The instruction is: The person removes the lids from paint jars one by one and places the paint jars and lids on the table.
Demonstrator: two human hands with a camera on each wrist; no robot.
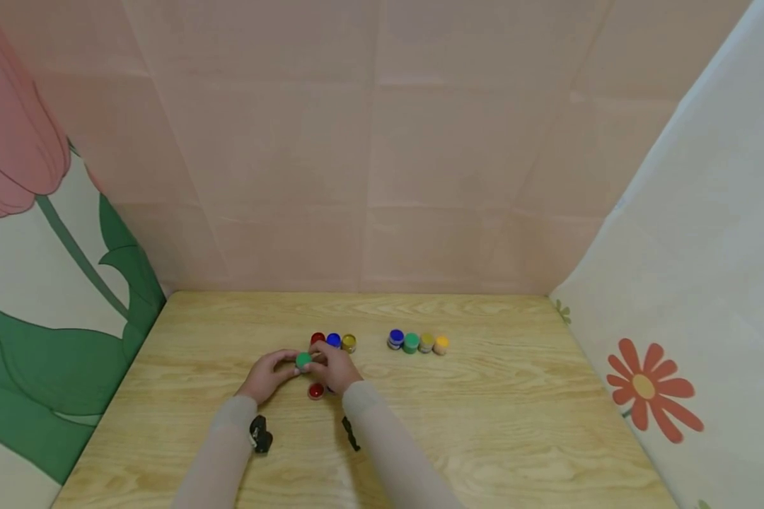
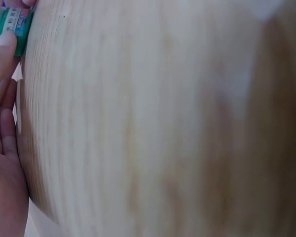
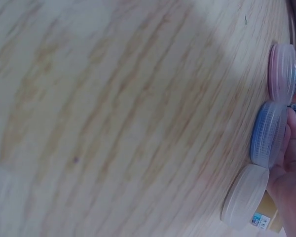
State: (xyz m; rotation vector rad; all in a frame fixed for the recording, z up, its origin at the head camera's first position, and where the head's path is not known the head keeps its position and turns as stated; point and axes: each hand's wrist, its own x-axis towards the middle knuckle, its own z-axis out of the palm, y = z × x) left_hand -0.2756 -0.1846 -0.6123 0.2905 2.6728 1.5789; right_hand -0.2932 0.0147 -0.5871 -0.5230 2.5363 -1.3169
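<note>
Both hands meet over the table around a small green paint jar [image 1: 303, 360]. My left hand [image 1: 269, 376] grips it from the left; in the left wrist view the thumb lies across the labelled side of the green jar [image 2: 14, 23]. My right hand [image 1: 337, 367] pinches the same jar from the right, its wrist bent inward. Just beyond the fingers stand a red jar [image 1: 318, 338], a blue jar [image 1: 334, 340] and a yellow jar [image 1: 349, 343]. A round red piece [image 1: 315, 391] lies nearer me, with something blue partly hidden by the right hand.
Farther right a short row holds a blue jar [image 1: 396, 339], a green jar [image 1: 411, 343], a yellow jar [image 1: 426, 343] and an orange jar [image 1: 441, 345]. The wooden table [image 1: 496, 417] meets a pink cloth wall [image 1: 369, 212] behind. Printed cloths hang at both sides.
</note>
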